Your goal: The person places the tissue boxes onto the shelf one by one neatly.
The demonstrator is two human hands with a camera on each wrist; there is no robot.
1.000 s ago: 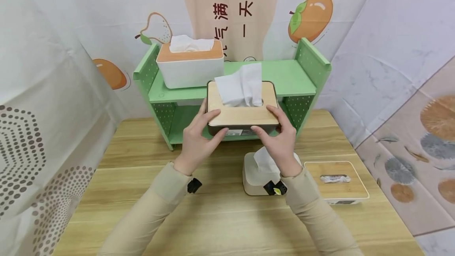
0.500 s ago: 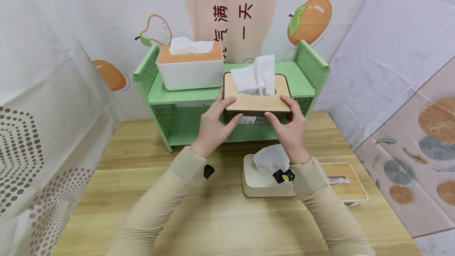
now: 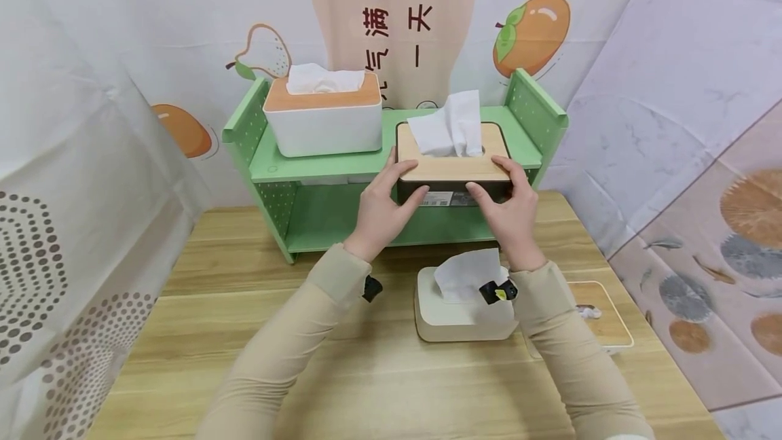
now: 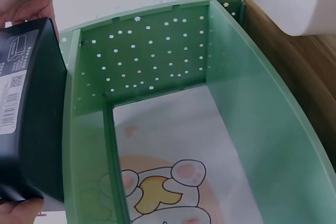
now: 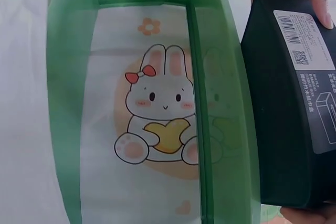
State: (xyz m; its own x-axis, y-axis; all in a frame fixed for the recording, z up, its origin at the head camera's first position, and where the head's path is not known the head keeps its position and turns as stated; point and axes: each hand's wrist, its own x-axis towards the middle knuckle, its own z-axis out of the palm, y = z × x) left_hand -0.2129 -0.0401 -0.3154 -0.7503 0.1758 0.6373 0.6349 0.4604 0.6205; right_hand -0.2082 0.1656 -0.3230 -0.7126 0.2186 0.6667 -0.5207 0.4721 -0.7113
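Both hands grip the dark tissue box [image 3: 455, 170] at its near edge: the left hand [image 3: 381, 209] at the left corner, the right hand [image 3: 513, 212] at the right corner, thumbs on the front face, fingers on the pale wooden lid. The box is level with the upper board of the green shelf [image 3: 330, 216], at its right half; whether its base bears on that board cannot be determined. A white tissue box [image 3: 326, 127] stands on the shelf's upper left. On the table [image 3: 342, 392], a cream tissue box [image 3: 452, 331] sits in front of the shelf. A wood-topped box [image 3: 611, 321], partly hidden by a sleeve [image 3: 556, 318], lies forward of the shelf's right end.
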